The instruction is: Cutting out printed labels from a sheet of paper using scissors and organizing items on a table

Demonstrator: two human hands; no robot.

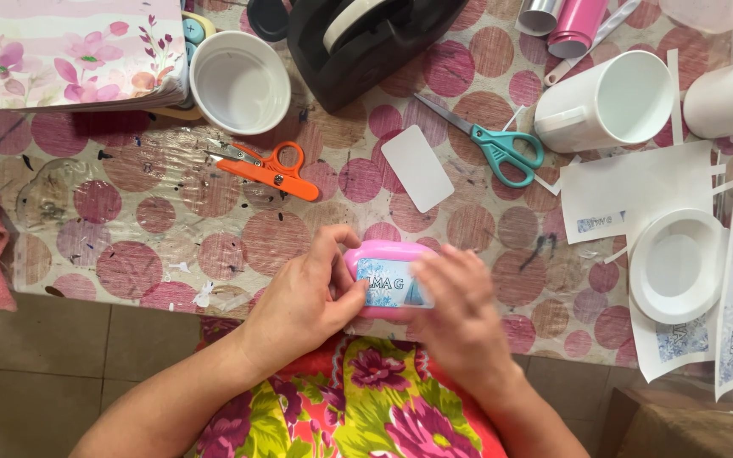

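Holding a small pink box [388, 280] at the near edge of the bench [154, 229], we are pressing a blue picture label [394, 293] onto its front. The label is already sitting on the box, so the sticking looks nearly done; we think only the smoothing down is left. Our left hand [303, 305] is pinching the left end of the box, with the thumb pushing on the label's edge. Our right hand [460, 309] is lying flat over the right end, fingers together, so we cannot see that side of the label.

Just above the box, a small white backing piece [417, 168] is lying bare. Orange snips [269, 170] and teal scissors [494, 144] are resting farther up, well apart from each other. Off to the right, more printed paper sheets [638, 182] are waiting with a white lid [679, 265] and white cups [612, 100], so more things may be left to do.
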